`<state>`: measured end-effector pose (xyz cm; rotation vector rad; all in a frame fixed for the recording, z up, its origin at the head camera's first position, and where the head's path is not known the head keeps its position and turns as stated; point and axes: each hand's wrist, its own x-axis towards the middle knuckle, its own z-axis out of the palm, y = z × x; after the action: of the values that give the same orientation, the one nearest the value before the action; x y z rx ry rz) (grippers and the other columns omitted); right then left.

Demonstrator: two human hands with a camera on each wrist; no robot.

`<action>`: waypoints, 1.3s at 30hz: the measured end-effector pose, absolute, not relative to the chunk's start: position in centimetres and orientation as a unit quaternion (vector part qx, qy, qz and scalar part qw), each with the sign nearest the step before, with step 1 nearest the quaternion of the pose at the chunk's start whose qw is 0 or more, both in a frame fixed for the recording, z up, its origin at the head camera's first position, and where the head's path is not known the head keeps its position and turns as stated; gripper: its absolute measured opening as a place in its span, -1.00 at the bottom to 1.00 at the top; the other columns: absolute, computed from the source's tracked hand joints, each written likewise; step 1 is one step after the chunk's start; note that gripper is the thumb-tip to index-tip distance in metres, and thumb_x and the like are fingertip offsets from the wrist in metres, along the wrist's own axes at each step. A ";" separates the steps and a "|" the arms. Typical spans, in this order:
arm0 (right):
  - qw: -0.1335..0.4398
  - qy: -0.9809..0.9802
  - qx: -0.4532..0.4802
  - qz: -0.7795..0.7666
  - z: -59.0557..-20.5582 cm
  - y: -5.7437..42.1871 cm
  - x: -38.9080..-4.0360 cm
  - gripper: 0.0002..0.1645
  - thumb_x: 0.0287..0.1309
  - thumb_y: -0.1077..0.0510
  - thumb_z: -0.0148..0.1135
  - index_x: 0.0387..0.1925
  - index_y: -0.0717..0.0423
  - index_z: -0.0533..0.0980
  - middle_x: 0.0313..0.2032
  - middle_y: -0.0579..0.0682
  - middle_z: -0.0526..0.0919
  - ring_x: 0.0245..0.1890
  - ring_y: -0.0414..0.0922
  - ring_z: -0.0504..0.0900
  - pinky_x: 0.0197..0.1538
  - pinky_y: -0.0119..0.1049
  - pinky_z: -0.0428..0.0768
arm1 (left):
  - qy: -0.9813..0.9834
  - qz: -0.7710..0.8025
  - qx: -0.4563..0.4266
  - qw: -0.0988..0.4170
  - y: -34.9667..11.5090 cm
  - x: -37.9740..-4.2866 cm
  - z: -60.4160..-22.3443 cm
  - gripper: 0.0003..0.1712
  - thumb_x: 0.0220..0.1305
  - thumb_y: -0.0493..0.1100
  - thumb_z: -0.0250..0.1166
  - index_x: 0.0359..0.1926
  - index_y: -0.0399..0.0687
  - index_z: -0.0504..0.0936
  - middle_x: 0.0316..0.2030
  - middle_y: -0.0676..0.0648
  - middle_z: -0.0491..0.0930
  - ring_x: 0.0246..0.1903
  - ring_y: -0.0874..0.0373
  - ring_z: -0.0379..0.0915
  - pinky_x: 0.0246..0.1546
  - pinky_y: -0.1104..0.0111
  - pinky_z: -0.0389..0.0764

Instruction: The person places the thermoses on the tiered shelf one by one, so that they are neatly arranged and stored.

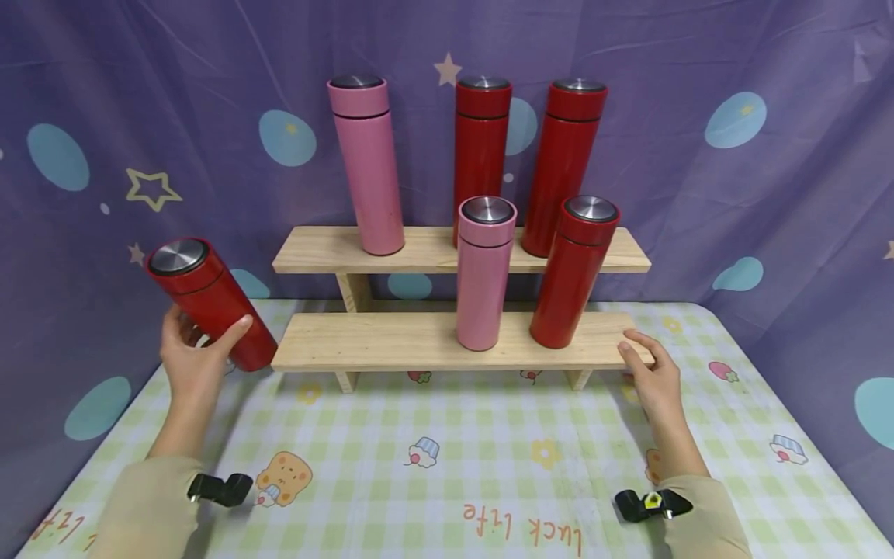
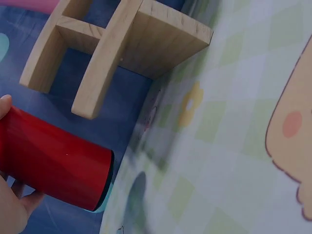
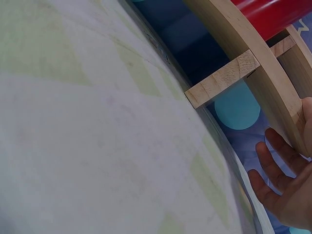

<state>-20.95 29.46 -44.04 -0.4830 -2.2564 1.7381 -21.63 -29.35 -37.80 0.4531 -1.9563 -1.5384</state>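
In the head view my left hand (image 1: 192, 361) grips a red thermos bottle (image 1: 226, 314) with a steel lid. This bottle leans, held just off the left end of the two-step wooden shelf (image 1: 370, 341). The left wrist view shows the lower part of the red thermos bottle (image 2: 58, 158) raised above the cloth, fingers around it. My right hand (image 1: 656, 376) holds the right end of the lower step between thumb and forefinger. In the right wrist view, the other fingers (image 3: 273, 168) of that hand are spread loosely beneath the shelf board (image 3: 275, 92).
On the lower step stand a pink bottle (image 1: 482, 287) and a red bottle (image 1: 576, 272). The upper step bears a pink bottle (image 1: 370, 171) and two red bottles, one (image 1: 482, 140) beside the other (image 1: 567, 163). A checked cloth (image 1: 475, 435) covers the table; a purple curtain (image 1: 663, 178) hangs behind.
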 end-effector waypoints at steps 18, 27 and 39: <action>0.132 -0.773 -0.170 0.597 -44.1 29.4 -21.0 -0.34 0.27 -0.24 0.23 0.30 -0.06 0.46 0.34 0.01 0.33 -0.26 -0.28 0.44 -0.21 -0.48 0.59 | -0.676 -0.629 0.085 0.374 -27.7 -19.7 -35.4 -0.15 -0.02 -0.33 0.54 0.31 0.13 0.43 0.11 0.00 0.53 0.02 0.17 0.42 -0.07 0.48 0.41; 0.127 -0.771 -0.169 0.601 -44.0 29.4 -20.9 -0.34 0.27 -0.25 0.22 0.31 -0.08 0.45 0.34 0.02 0.32 -0.22 -0.27 0.43 -0.18 -0.48 0.58 | -0.680 -0.620 0.057 0.388 -26.2 -19.3 -34.4 -0.20 0.00 -0.34 0.52 0.29 0.10 0.47 0.07 0.00 0.56 0.00 0.15 0.45 -0.09 0.46 0.41; 0.126 -0.770 -0.168 0.602 -44.0 29.5 -20.9 -0.34 0.27 -0.25 0.22 0.31 -0.08 0.45 0.35 0.03 0.30 -0.22 -0.27 0.43 -0.18 -0.49 0.58 | -0.671 -0.621 0.016 0.404 -24.3 -19.0 -33.5 -0.25 0.01 -0.39 0.49 0.26 0.05 0.50 0.04 -0.01 0.60 -0.01 0.14 0.47 -0.11 0.42 0.42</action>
<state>-20.90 29.45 -44.01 -0.4899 -2.2428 1.7545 -19.04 -24.32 -33.48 0.0404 -1.6956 -1.5684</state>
